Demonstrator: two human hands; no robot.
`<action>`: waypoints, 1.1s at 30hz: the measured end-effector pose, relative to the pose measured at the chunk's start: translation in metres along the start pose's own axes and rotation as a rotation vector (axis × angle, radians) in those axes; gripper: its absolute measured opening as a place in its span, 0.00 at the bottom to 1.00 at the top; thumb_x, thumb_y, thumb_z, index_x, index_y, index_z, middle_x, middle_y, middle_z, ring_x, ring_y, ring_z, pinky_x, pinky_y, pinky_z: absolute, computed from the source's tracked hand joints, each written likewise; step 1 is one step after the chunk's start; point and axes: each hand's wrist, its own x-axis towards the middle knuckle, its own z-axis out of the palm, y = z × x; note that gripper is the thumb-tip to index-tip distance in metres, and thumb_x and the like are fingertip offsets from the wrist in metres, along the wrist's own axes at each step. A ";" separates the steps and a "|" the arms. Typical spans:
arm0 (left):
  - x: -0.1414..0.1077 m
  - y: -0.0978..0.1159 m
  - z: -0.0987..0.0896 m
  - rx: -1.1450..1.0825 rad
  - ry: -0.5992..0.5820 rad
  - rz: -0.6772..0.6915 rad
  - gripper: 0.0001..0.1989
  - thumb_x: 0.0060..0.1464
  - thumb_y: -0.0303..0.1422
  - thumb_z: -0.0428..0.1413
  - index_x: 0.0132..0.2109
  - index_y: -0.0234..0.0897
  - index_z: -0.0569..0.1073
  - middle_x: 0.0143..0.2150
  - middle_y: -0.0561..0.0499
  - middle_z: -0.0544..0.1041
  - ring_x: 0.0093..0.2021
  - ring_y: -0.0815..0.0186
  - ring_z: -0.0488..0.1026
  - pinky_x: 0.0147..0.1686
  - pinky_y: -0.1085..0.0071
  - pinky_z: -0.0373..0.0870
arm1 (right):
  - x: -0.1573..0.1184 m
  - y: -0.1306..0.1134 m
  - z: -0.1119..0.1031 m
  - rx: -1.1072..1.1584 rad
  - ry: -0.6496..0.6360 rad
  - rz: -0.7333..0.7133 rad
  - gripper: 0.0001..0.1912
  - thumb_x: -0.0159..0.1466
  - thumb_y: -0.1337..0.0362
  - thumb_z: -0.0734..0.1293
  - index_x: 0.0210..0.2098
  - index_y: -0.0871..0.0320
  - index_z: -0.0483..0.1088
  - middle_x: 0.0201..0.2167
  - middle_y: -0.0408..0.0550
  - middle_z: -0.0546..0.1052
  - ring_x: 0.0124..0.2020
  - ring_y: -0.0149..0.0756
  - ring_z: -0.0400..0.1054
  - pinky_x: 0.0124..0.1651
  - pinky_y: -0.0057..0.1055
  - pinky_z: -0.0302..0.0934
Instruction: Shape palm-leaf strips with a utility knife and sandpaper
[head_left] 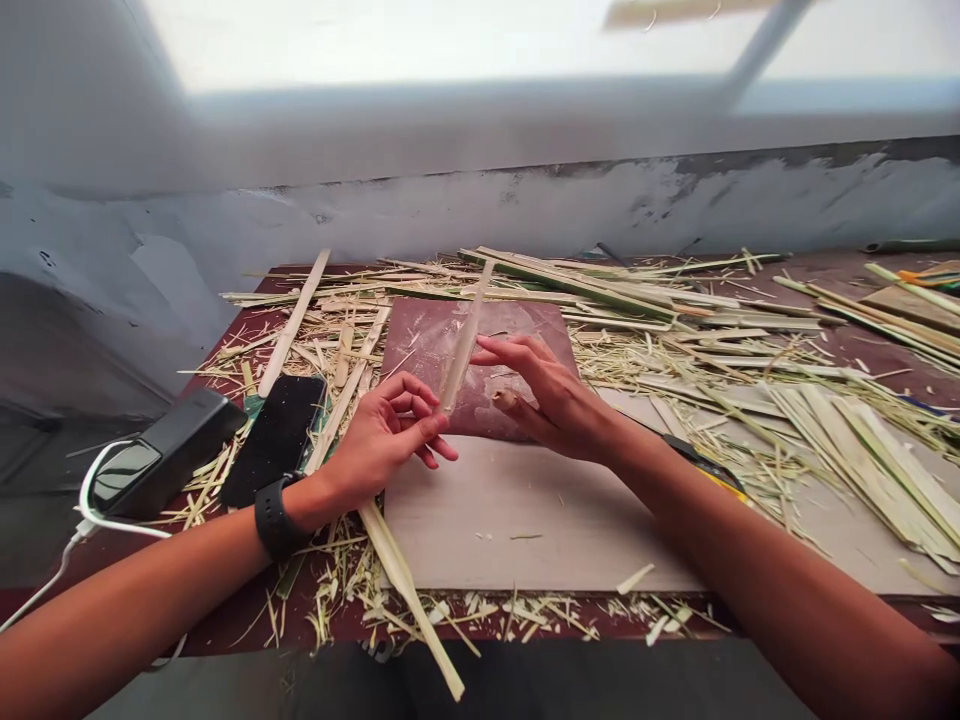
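My left hand (394, 430), with a dark watch on its wrist, pinches the lower end of a thin, pale bamboo strip (466, 335) between thumb and fingers. The strip slants upward and away from me. Just to its right is my right hand (536, 385), fingers stretched out and thumb apart; whether its fingertips touch the strip I cannot tell. Beneath both hands a dusty reddish-brown sheet (409, 335), resembling sandpaper, lies against a pale board (517, 520). Another bamboo strip (409, 585) pokes out below my left wrist, past the table's front edge.
Bamboo strips (585, 285) and shavings (337, 590) litter the dark red table. A black phone (274, 440) and a dark device (176, 455) with a white cable are at left. More flat strips (877, 465) lie at right. A black-and-yellow tool (701, 460) is partly behind my right forearm.
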 end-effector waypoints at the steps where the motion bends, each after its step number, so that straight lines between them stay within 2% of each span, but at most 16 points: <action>1: -0.001 0.000 0.000 0.010 -0.027 0.001 0.17 0.55 0.37 0.68 0.42 0.38 0.67 0.29 0.59 0.72 0.28 0.65 0.82 0.21 0.79 0.75 | 0.000 -0.001 0.001 0.031 0.014 -0.012 0.32 0.74 0.55 0.58 0.74 0.50 0.46 0.57 0.56 0.76 0.56 0.48 0.67 0.59 0.51 0.59; 3: -0.002 -0.002 0.000 0.031 -0.075 0.004 0.17 0.57 0.36 0.67 0.44 0.38 0.66 0.27 0.60 0.70 0.28 0.64 0.82 0.21 0.79 0.74 | -0.001 -0.001 0.002 0.084 0.017 -0.026 0.31 0.74 0.55 0.59 0.73 0.51 0.48 0.58 0.57 0.75 0.56 0.48 0.67 0.57 0.48 0.60; 6: -0.004 -0.003 0.002 0.047 -0.134 0.009 0.17 0.58 0.34 0.66 0.46 0.39 0.66 0.27 0.61 0.68 0.28 0.65 0.82 0.21 0.80 0.74 | -0.001 0.000 0.002 0.170 -0.006 -0.054 0.25 0.75 0.54 0.57 0.68 0.52 0.62 0.55 0.55 0.76 0.54 0.46 0.67 0.56 0.47 0.61; 9: -0.006 -0.004 0.004 0.072 -0.176 0.011 0.19 0.59 0.33 0.65 0.51 0.39 0.64 0.29 0.58 0.73 0.31 0.65 0.82 0.23 0.79 0.76 | -0.001 0.001 0.002 0.304 0.014 -0.003 0.25 0.75 0.50 0.53 0.59 0.52 0.73 0.47 0.53 0.80 0.50 0.44 0.69 0.53 0.46 0.62; 12: -0.006 -0.006 0.004 0.118 -0.152 0.037 0.22 0.62 0.33 0.62 0.56 0.41 0.60 0.33 0.53 0.77 0.33 0.63 0.82 0.25 0.76 0.78 | -0.001 -0.001 0.003 0.461 0.044 0.096 0.27 0.75 0.46 0.52 0.52 0.50 0.78 0.39 0.49 0.82 0.40 0.40 0.71 0.49 0.45 0.63; 14: -0.004 -0.006 0.001 0.193 -0.098 0.087 0.22 0.63 0.33 0.59 0.58 0.42 0.58 0.36 0.52 0.78 0.34 0.63 0.82 0.25 0.75 0.77 | -0.002 -0.003 0.004 0.560 0.030 0.142 0.29 0.75 0.44 0.52 0.48 0.48 0.80 0.37 0.48 0.82 0.36 0.38 0.72 0.49 0.44 0.63; 16: -0.002 -0.006 -0.004 0.378 0.022 0.222 0.22 0.63 0.32 0.59 0.59 0.43 0.60 0.42 0.49 0.76 0.39 0.62 0.81 0.29 0.72 0.78 | -0.002 -0.005 0.003 0.643 -0.008 0.187 0.31 0.74 0.42 0.51 0.46 0.48 0.81 0.36 0.48 0.82 0.36 0.37 0.73 0.49 0.43 0.63; 18: 0.000 -0.002 -0.010 0.676 0.173 0.452 0.21 0.61 0.31 0.60 0.59 0.43 0.64 0.50 0.45 0.73 0.49 0.58 0.77 0.40 0.63 0.79 | -0.002 -0.008 0.002 0.709 -0.039 0.229 0.33 0.74 0.41 0.51 0.44 0.50 0.82 0.34 0.48 0.81 0.36 0.37 0.73 0.47 0.40 0.64; 19: 0.000 0.000 -0.012 0.831 0.210 0.578 0.22 0.61 0.30 0.61 0.59 0.43 0.66 0.54 0.43 0.72 0.55 0.55 0.73 0.49 0.58 0.77 | -0.002 -0.009 0.001 0.737 -0.053 0.245 0.33 0.74 0.41 0.51 0.43 0.51 0.82 0.34 0.49 0.81 0.36 0.37 0.73 0.45 0.39 0.64; 21: 0.001 0.004 -0.016 1.047 0.137 0.783 0.24 0.61 0.32 0.62 0.61 0.42 0.65 0.60 0.41 0.71 0.63 0.51 0.67 0.61 0.49 0.68 | -0.001 -0.011 0.000 0.778 -0.091 0.264 0.35 0.73 0.40 0.51 0.41 0.53 0.82 0.34 0.50 0.81 0.36 0.37 0.72 0.43 0.38 0.64; 23: 0.000 0.006 -0.015 1.151 -0.036 0.876 0.26 0.63 0.34 0.61 0.64 0.41 0.62 0.60 0.41 0.73 0.65 0.51 0.66 0.66 0.46 0.60 | 0.000 -0.014 0.000 0.802 -0.142 0.265 0.37 0.73 0.38 0.51 0.39 0.55 0.82 0.34 0.51 0.80 0.36 0.37 0.73 0.43 0.37 0.65; 25: -0.002 0.004 -0.010 1.221 -0.156 0.869 0.27 0.66 0.36 0.59 0.66 0.40 0.59 0.56 0.42 0.76 0.60 0.54 0.72 0.68 0.47 0.57 | 0.001 -0.017 0.000 0.804 -0.191 0.263 0.37 0.72 0.38 0.51 0.38 0.55 0.82 0.33 0.51 0.80 0.35 0.36 0.73 0.44 0.36 0.66; 27: -0.005 0.001 -0.006 1.288 -0.184 0.824 0.26 0.68 0.35 0.57 0.67 0.38 0.57 0.51 0.44 0.79 0.52 0.56 0.77 0.67 0.47 0.57 | 0.003 -0.020 0.001 0.796 -0.224 0.247 0.37 0.72 0.38 0.51 0.37 0.55 0.82 0.34 0.50 0.81 0.35 0.35 0.73 0.44 0.35 0.67; 29: -0.008 -0.001 -0.003 1.317 -0.169 0.773 0.26 0.68 0.33 0.57 0.67 0.37 0.57 0.47 0.44 0.80 0.47 0.57 0.78 0.60 0.51 0.63 | 0.004 -0.022 0.003 0.788 -0.224 0.232 0.36 0.72 0.38 0.52 0.38 0.54 0.82 0.34 0.50 0.81 0.35 0.35 0.74 0.43 0.34 0.67; 31: -0.008 -0.003 -0.005 1.344 -0.149 0.713 0.26 0.67 0.31 0.57 0.67 0.37 0.58 0.47 0.44 0.80 0.46 0.55 0.78 0.52 0.55 0.66 | 0.003 -0.022 0.005 0.774 -0.164 0.238 0.34 0.72 0.39 0.53 0.39 0.55 0.81 0.34 0.50 0.81 0.35 0.35 0.74 0.42 0.34 0.68; 33: -0.007 -0.004 -0.009 1.383 -0.116 0.640 0.26 0.66 0.32 0.58 0.67 0.37 0.59 0.47 0.44 0.80 0.44 0.55 0.78 0.47 0.59 0.67 | 0.002 -0.020 0.007 0.712 -0.056 0.283 0.32 0.73 0.41 0.54 0.39 0.56 0.80 0.31 0.49 0.80 0.30 0.33 0.73 0.37 0.33 0.67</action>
